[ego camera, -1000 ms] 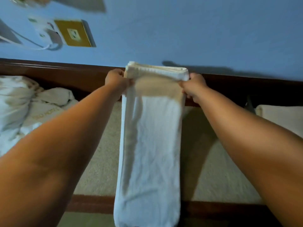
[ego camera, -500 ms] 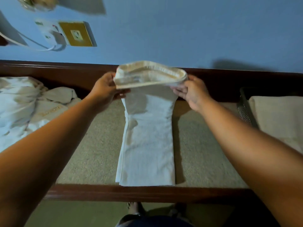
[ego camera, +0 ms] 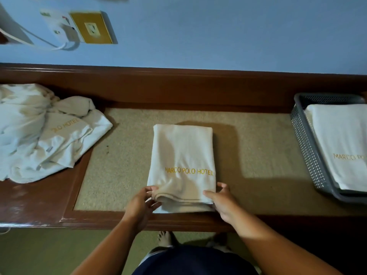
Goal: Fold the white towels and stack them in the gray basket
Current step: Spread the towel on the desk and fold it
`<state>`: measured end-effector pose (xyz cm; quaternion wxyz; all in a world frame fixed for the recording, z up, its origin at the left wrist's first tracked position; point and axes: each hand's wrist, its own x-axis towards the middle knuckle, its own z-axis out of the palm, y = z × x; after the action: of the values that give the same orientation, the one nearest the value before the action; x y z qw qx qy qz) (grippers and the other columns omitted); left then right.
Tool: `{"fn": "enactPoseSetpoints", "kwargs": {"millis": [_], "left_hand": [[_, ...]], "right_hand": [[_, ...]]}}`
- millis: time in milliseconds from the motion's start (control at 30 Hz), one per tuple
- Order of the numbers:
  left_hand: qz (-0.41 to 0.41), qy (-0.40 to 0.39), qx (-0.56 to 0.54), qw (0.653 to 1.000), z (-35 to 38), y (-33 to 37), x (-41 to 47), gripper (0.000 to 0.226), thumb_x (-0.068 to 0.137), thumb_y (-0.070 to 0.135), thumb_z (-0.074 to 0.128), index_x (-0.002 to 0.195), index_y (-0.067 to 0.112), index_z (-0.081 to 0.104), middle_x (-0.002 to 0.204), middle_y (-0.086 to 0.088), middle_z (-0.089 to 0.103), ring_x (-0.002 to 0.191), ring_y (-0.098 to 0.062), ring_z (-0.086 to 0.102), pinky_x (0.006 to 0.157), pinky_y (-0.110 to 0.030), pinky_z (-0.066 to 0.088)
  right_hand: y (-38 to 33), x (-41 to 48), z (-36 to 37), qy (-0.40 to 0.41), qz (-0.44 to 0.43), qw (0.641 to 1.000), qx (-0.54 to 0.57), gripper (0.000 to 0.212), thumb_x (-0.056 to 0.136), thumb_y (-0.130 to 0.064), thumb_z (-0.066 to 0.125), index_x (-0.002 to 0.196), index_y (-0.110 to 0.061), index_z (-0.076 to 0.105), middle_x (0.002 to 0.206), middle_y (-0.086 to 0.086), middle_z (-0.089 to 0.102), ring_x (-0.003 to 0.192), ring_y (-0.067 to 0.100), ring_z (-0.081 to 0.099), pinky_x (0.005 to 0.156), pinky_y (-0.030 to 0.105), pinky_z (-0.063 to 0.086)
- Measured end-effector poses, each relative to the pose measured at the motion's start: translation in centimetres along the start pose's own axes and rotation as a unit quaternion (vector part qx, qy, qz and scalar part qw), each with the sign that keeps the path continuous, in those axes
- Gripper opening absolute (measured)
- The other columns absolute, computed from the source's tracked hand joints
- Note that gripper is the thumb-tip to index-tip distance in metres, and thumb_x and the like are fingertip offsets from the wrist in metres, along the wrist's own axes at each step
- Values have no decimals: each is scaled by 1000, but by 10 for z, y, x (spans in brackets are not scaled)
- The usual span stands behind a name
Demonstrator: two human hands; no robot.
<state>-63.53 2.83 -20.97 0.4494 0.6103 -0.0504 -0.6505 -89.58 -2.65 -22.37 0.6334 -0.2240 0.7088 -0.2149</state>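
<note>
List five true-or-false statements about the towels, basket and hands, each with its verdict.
1. The left hand and right hand both touch the near edge of the folded towel. True.
2. The basket is empty. False: a stacked towel lies in it.
3. The basket stands left of the folded towel. False: it stands to the right.
4. The folded towel shows yellow lettering. True.
5. An unfolded pile lies left of the folded towel. True.
</note>
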Motion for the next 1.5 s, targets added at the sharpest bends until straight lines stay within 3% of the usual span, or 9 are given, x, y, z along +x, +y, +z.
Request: {"fn": "enactPoseSetpoints", "kwargs": {"millis": [67,233,600,867,1067,1233,1300,1400,1500], "left_hand": [[-23,21,4,999,2,5,-1,20,99,13,47,98,5,65,90,-14,65,82,-28,62,78,-39,51],[67,51,272,959,-2,18,1,28,79,22,81,80,11,56,70,-3,61,73,-24,61,73,-43,57],[5,95,348,933,-18,-14,-10,34,86,5,71,111,13,50,103,-13,67,90,-32,71,82,-53,61],[67,108,462,878,-18,-23,-11,28,90,18,69,111,16,50,100,1,65,84,-13,65,65,-29,52],[64,70,490,867,-27,-19,-2,41,89,21,74,119,20,46,102,4,65,85,-12,67,69,-29,56],[60,52,489,869,-40,-6,4,63,77,22,85,123,22,41,104,-5,61,87,-20,66,78,-38,59],[152,72,522,836,-33,5,9,68,78,29,80,130,19,38,118,-5,49,102,-24,59,87,-41,55],[372,51,586,718,-6,22,20,64,83,42,61,137,13,43,138,-7,40,124,-25,46,100,-39,44],[467,-28,634,616,41,41,53,63,93,37,55,149,11,41,161,-11,29,146,-27,31,118,-40,28]], "right_hand": [[1,-1,1,-4,-7,999,-38,50,86,-11,75,123,-16,42,113,8,65,100,26,67,79,46,59],[-11,-7,-1,-9,-15,995,-95,19,88,-9,63,104,-14,54,107,9,64,99,26,63,61,35,58],[21,-21,-2,23,-20,980,-198,16,87,-4,58,100,-12,55,97,5,64,79,17,60,62,33,56],[26,-22,-4,64,-88,953,-283,18,95,-11,57,113,-11,57,84,-4,58,70,10,55,55,21,38],[29,-16,-3,58,-86,941,-323,40,98,-15,57,136,-8,47,123,10,63,102,24,62,75,29,48],[27,-17,-7,99,-149,902,-393,70,86,-12,65,149,-12,35,143,14,38,127,31,48,109,35,38],[16,-11,-3,121,-224,884,-391,74,82,-11,63,150,-8,35,144,18,33,128,37,45,111,39,36],[-5,7,9,93,-323,827,-451,71,90,-27,59,154,-15,32,159,12,21,143,35,28,117,45,30],[-40,39,31,53,-406,756,-510,70,99,-42,44,160,-23,15,168,4,0,154,23,-2,124,41,9]]}}
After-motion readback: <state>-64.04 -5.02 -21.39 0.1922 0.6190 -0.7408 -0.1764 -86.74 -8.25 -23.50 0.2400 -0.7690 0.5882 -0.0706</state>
